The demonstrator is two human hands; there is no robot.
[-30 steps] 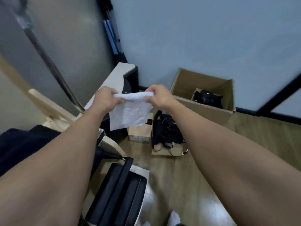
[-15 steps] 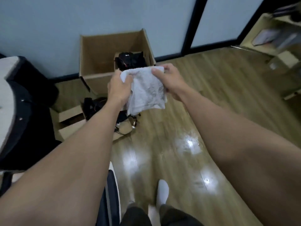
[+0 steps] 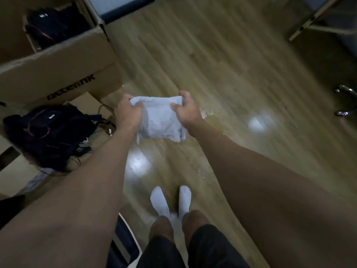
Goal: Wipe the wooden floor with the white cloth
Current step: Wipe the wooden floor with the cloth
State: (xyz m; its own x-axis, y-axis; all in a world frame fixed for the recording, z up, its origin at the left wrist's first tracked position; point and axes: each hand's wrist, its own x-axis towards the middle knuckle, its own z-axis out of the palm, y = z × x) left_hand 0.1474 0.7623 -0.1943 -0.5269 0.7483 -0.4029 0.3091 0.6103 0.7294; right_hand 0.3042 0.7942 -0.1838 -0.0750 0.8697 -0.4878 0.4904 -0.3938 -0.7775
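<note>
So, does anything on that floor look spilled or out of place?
Yes: a puddle lies on the floor beside the right hand, drops trailing toward the socks; it glistens unlike the dry boards. Both that hand and the left hand grip the cloth, off the floor.

The wooden floor [image 3: 231, 64] has light brown planks that run diagonally, and it shines with two bright reflections of lamps. A small wet patch [image 3: 209, 116] with some drops lies near the middle. At the upper left stands an open cardboard box [image 3: 58, 60] with dark print on its side. Just in front of it lies a lower cardboard piece [image 3: 85, 99], and a black bundle [image 3: 48, 132] of fabric and cables rests on that. Two feet in white socks [image 3: 184, 198] stand on the planks lower down. Shiny metal legs [image 3: 345, 89] touch the floor at the right edge, and a pale wooden frame [image 3: 309, 22] stands at the upper right.
</note>
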